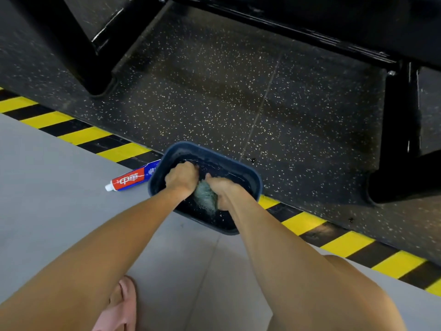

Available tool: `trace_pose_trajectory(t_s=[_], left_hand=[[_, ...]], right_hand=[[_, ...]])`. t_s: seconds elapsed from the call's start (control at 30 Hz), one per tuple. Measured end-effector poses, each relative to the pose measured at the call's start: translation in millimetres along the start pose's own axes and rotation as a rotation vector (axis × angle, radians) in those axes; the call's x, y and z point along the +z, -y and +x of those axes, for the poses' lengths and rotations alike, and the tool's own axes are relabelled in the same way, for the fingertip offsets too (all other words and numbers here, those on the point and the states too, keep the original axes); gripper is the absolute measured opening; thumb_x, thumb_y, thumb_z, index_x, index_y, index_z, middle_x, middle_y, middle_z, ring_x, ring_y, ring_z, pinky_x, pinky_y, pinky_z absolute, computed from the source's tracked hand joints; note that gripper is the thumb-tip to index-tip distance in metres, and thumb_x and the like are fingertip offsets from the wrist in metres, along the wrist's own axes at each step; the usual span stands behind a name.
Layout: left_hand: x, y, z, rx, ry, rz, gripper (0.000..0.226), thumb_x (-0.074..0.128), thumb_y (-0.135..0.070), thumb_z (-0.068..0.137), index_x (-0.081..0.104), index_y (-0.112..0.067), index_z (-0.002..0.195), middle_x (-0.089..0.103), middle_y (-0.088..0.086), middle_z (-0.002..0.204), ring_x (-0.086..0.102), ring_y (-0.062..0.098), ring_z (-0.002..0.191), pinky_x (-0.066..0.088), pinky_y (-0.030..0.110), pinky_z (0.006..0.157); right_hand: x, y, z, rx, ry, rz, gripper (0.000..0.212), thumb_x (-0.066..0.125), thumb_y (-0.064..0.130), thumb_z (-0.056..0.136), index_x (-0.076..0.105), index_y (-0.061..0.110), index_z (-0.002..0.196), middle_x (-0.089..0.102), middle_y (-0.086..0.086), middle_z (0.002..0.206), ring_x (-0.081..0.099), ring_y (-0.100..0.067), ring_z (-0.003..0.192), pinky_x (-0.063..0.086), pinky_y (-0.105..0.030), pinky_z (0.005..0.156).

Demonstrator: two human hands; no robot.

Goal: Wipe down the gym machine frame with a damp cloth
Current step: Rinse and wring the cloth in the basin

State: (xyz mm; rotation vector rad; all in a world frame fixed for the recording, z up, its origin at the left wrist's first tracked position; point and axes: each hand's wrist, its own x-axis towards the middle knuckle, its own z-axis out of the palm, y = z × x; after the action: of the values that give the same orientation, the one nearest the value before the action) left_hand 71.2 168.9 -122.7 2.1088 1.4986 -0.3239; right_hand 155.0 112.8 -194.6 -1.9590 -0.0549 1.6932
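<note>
A dark blue basin (pixel 253 174) holding water sits on the floor across the yellow-and-black stripe. Both my hands are inside it. My left hand (pixel 182 179) and my right hand (pixel 220 187) grip a wet grey-green cloth (pixel 205 195) between them, the cloth bunched and partly hidden by my fingers. The black gym machine frame (pixel 403 130) stands on the speckled mat beyond the basin, with one leg at the right and another leg (pixel 78 51) at the upper left.
A red-and-blue toothpaste tube (pixel 131 179) lies on the grey floor just left of the basin. A hazard stripe (pixel 343 242) runs diagonally between the grey floor and the black speckled mat. My pink slipper (pixel 121 304) is at the bottom.
</note>
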Motion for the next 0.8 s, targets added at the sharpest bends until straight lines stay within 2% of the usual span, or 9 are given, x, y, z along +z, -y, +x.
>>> trace_pose_trajectory(t_s=[0.13, 0.23, 0.33, 0.4, 0.47, 0.57, 0.67, 0.7, 0.8], left_hand=[[2, 10, -2, 0.04, 0.136, 0.194, 0.042, 0.033, -0.026, 0.103, 0.032, -0.015, 0.144, 0.044, 0.016, 0.14, 0.05, 0.038, 0.122, 0.041, 0.046, 0.095], [8, 21, -3, 0.121, 0.286, 0.381, 0.066, 0.042, -0.014, 0.097, 0.007, -0.022, 0.153, 0.019, 0.018, 0.151, 0.044, 0.04, 0.127, 0.042, 0.049, 0.1], [11, 22, 0, 0.267, 0.325, 0.526, 0.054, 0.048, -0.015, 0.096, 0.028, -0.022, 0.145, 0.013, 0.016, 0.15, 0.041, 0.034, 0.127, 0.046, 0.046, 0.099], [16, 19, -1, 0.202, 0.218, 0.655, 0.057, 0.05, -0.009, 0.095, 0.028, -0.014, 0.146, 0.008, 0.019, 0.15, 0.033, 0.035, 0.131, 0.046, 0.044, 0.1], [26, 21, -1, 0.271, 0.328, 0.648, 0.063, 0.051, -0.013, 0.096, 0.02, -0.013, 0.15, 0.002, 0.018, 0.154, 0.027, 0.038, 0.136, 0.042, 0.047, 0.103], [25, 23, 1, 0.272, 0.576, 0.457, 0.062, 0.045, -0.03, 0.099, 0.015, -0.019, 0.152, 0.024, 0.014, 0.153, 0.038, 0.035, 0.133, 0.036, 0.046, 0.108], [19, 22, 3, 0.116, 0.487, 0.216, 0.044, 0.038, -0.008, 0.099, 0.04, -0.017, 0.142, 0.052, 0.015, 0.136, 0.052, 0.03, 0.121, 0.039, 0.039, 0.103], [17, 20, 2, 0.047, 0.486, 0.048, 0.04, 0.037, -0.004, 0.098, 0.05, -0.015, 0.134, 0.057, 0.014, 0.13, 0.055, 0.029, 0.117, 0.042, 0.039, 0.101], [5, 8, -9, -0.132, 0.531, -0.519, 0.031, 0.036, -0.004, 0.098, 0.066, -0.01, 0.102, 0.068, 0.012, 0.096, 0.065, 0.028, 0.09, 0.054, 0.04, 0.085]], right_hand=[[-11, 25, -74, -0.041, -0.07, -0.171, 0.045, 0.049, 0.024, 0.1, 0.043, 0.003, 0.14, 0.05, -0.016, 0.139, 0.051, -0.032, 0.126, 0.043, -0.041, 0.105], [-14, 18, -80, -0.016, -0.212, -0.284, 0.061, 0.046, 0.0, 0.096, 0.017, 0.001, 0.15, 0.056, -0.02, 0.127, 0.059, -0.031, 0.113, 0.051, -0.034, 0.088], [-17, 14, -76, -0.114, -0.311, -0.403, 0.044, 0.044, -0.003, 0.094, 0.041, -0.001, 0.138, 0.061, -0.021, 0.12, 0.062, -0.033, 0.107, 0.047, -0.033, 0.075], [-20, 12, -71, -0.125, -0.361, -0.522, 0.027, 0.048, 0.005, 0.096, 0.055, -0.004, 0.121, 0.064, -0.02, 0.116, 0.063, -0.032, 0.105, 0.048, -0.033, 0.075], [-22, 14, -69, -0.109, -0.355, -0.503, 0.031, 0.053, 0.025, 0.098, 0.057, 0.0, 0.117, 0.066, -0.016, 0.109, 0.065, -0.03, 0.098, 0.048, -0.034, 0.078], [-23, 11, -66, -0.081, -0.304, -0.34, 0.039, 0.045, 0.034, 0.101, 0.053, 0.003, 0.125, 0.062, -0.013, 0.106, 0.06, -0.026, 0.094, 0.043, -0.029, 0.082], [-25, 10, -70, 0.007, -0.252, 0.009, 0.04, 0.036, 0.024, 0.104, 0.041, 0.005, 0.139, 0.048, -0.013, 0.136, 0.047, -0.028, 0.126, 0.039, -0.036, 0.106], [-23, 12, -73, 0.13, -0.203, 0.303, 0.033, 0.034, 0.019, 0.104, 0.045, 0.002, 0.131, 0.052, -0.017, 0.128, 0.047, -0.031, 0.125, 0.038, -0.044, 0.108], [-26, 13, -80, 0.168, -0.02, 0.411, 0.03, 0.037, 0.024, 0.104, 0.052, -0.002, 0.098, 0.059, -0.018, 0.092, 0.055, -0.031, 0.102, 0.041, -0.052, 0.102]])
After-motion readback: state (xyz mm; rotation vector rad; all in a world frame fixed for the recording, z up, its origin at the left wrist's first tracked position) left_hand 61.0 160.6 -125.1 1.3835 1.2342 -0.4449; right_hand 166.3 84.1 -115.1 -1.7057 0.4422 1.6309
